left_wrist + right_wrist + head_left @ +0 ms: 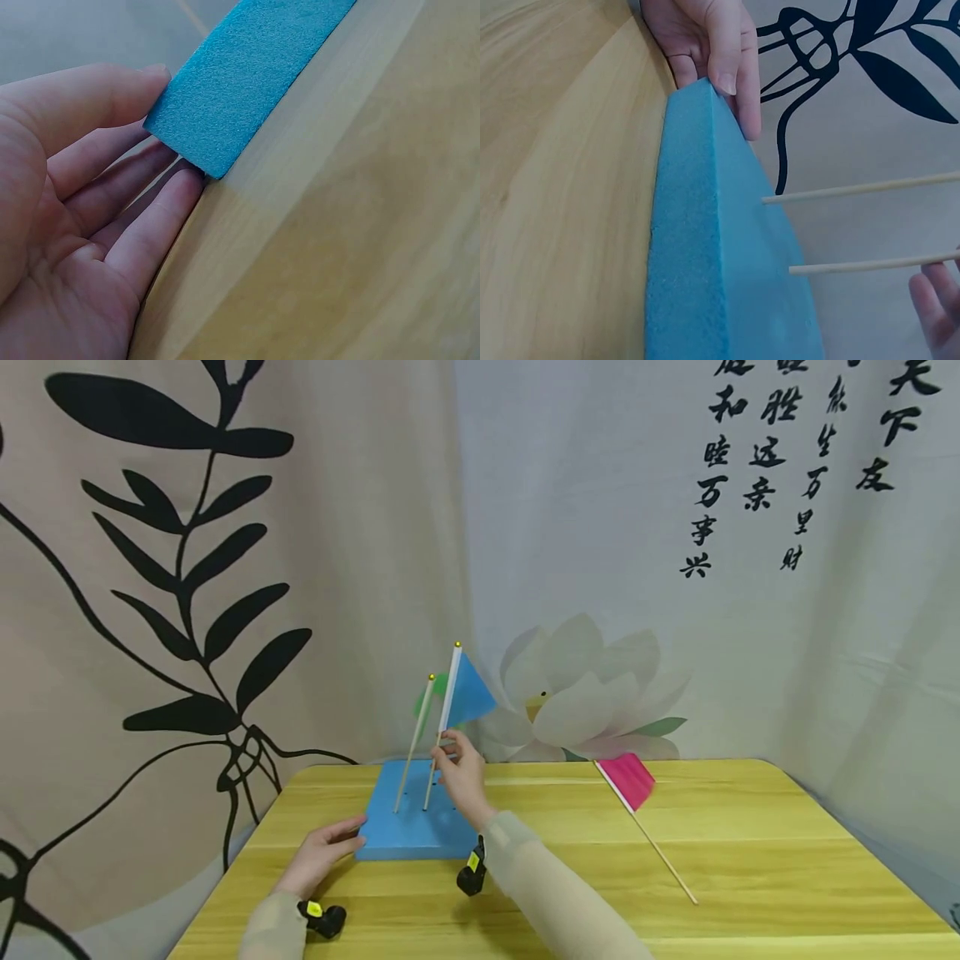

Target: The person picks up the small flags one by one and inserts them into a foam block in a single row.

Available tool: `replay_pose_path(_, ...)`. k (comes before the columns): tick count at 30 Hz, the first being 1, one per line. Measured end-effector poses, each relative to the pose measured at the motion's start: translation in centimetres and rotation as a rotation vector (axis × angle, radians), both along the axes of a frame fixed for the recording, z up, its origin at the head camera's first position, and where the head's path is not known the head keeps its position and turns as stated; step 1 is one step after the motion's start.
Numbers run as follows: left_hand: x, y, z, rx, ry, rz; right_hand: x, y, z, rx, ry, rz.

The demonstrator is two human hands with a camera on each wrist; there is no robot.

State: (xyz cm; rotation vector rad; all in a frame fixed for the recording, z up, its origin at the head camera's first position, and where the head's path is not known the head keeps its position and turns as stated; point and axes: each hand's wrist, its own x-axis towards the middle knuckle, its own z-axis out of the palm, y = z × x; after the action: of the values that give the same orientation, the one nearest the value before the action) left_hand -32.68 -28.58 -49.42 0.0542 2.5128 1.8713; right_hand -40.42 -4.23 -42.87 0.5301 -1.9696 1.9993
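Observation:
A blue foam board [412, 845] lies on the wooden table. My left hand [322, 852] touches its left edge near the front corner, thumb at the upper edge and nearly straight fingers [161, 217] against the side. Between thumb and fingers, my right hand [463, 777] pinches the stick of a small blue flag [468, 693], just below the cloth. That stick's lower end [810, 269] meets the board's top face. Left of it stands a green flag [441, 683] on a slightly tilted stick [855, 189], its cloth partly hidden behind the blue flag's pole.
A pink flag [628, 781] lies on the right part of the table [780, 860], its stick pointing toward the front. Small dark holes dot the board's top. Behind the table hangs a printed curtain [375, 568] with leaves, a lotus and writing.

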Motion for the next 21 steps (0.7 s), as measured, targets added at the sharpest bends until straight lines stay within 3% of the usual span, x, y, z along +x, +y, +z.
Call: replay_pose_path(21, 0.1, -0.1, 0.1, 0.018, -0.003, 0.000, 0.5, -0.6, -1.6, 0.099, -0.032, -0.038)
